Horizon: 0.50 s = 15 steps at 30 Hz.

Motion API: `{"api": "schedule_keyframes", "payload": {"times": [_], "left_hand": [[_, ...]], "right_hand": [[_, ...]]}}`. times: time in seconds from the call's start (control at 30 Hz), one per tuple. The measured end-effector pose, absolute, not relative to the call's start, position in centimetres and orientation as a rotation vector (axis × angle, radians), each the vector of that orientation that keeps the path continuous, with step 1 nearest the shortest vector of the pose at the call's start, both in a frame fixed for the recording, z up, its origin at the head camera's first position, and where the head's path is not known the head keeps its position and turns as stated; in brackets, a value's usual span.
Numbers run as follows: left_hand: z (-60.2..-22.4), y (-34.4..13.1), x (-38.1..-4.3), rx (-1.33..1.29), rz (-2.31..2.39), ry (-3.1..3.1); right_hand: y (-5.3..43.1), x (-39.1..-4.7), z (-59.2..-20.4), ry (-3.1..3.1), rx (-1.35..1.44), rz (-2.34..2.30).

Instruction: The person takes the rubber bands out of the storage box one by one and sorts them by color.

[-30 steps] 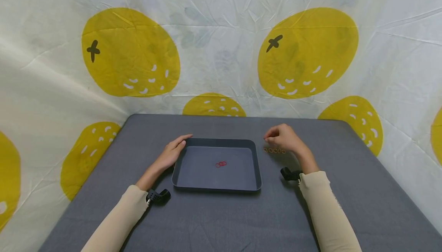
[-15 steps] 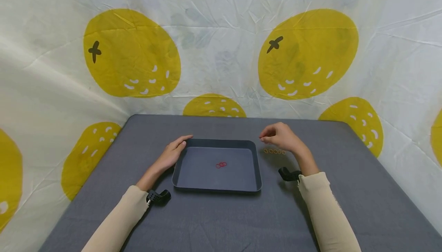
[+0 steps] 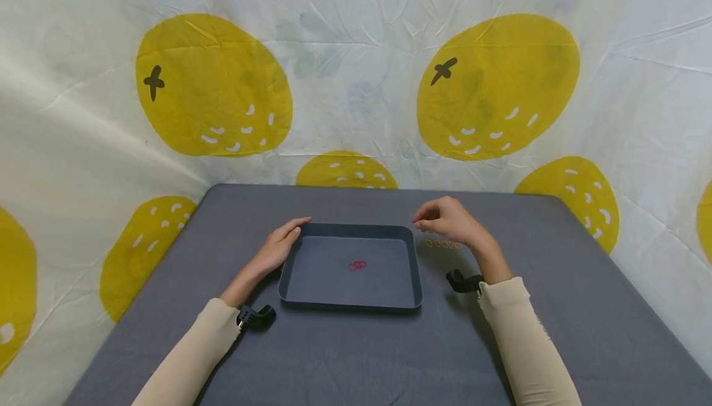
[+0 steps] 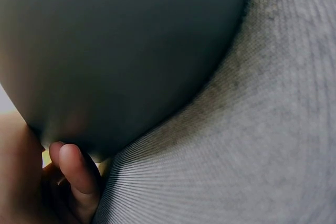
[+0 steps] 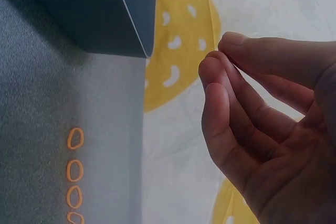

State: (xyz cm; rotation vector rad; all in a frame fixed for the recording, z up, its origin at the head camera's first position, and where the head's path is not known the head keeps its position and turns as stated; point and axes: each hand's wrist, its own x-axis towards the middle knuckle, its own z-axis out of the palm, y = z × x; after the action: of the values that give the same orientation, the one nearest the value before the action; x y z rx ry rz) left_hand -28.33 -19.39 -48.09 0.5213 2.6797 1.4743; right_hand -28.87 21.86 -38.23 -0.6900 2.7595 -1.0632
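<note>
A dark grey rectangular tray [image 3: 350, 305] lies on the table. My left hand [image 3: 275, 250] holds it at the far left corner, thumb at the rim and fingers along the outside; the left wrist view shows fingertips [image 4: 73, 166] against its wall. Inside the tray lie a few small red rings [image 3: 357, 265], like rubber bands, close together. My right hand [image 3: 450, 220] hovers just off the tray's far right corner, thumb and fingertips pinched together. Nothing shows clearly between them. Below it, several similar orange rings [image 5: 75, 170] lie in a row on the table.
The table has a grey cloth [image 3: 345, 356]. A white curtain with yellow fruit prints [image 3: 356, 84] hangs right behind its far edge. Black wrist devices [image 3: 464, 281] sit at both cuffs, close above the table.
My right hand has moved a little left, from above the orange rings toward the tray's far right corner, fingers still pinched. The left hand, the tray and the rings have stayed put.
</note>
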Motion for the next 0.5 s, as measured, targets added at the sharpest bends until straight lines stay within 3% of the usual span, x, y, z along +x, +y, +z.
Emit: {"api": "schedule_keyframes", "payload": {"times": [0.5], "left_hand": [[-48.2, -19.5, -28.4, 0.527, 1.488, 2.669]], "right_hand": [[18.5, -29.0, -36.8, 2.760, -0.820, -0.936]]}}
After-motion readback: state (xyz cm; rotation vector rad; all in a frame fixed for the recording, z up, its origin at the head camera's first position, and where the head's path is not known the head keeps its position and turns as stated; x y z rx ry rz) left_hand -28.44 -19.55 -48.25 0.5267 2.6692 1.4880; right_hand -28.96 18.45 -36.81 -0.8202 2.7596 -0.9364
